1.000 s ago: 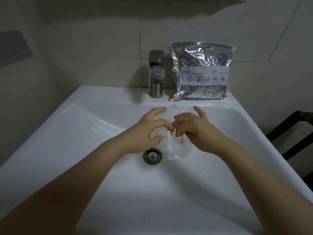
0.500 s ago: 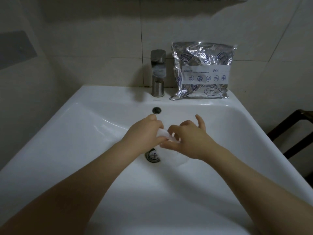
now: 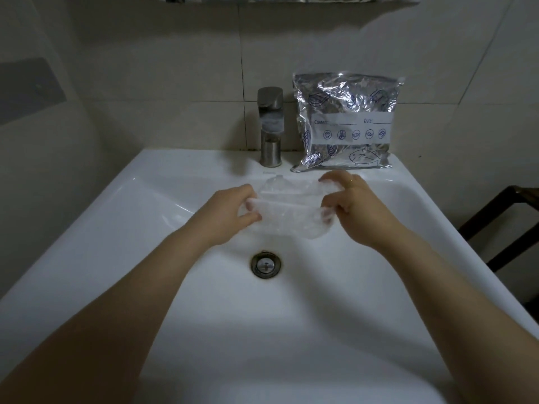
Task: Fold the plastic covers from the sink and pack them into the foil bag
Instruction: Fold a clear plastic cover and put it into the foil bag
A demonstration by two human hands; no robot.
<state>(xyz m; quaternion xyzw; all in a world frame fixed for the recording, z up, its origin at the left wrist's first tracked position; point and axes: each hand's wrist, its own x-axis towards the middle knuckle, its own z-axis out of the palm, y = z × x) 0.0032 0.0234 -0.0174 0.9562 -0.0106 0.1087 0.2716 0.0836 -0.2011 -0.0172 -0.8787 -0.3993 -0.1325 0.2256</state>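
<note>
Head camera looks forward and down, close over the sink (image 3: 122, 217).

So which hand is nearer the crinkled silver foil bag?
Right. The right hand is just below the foil bag; the left hand is further left, below the tap.

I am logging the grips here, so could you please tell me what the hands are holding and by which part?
Both hold one clear plastic cover stretched above the sink: left hand grips its left end, right hand its right end.

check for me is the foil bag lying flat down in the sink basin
No, the foil bag stands upright on the sink's back ledge against the wall, right of the faucet.
</note>
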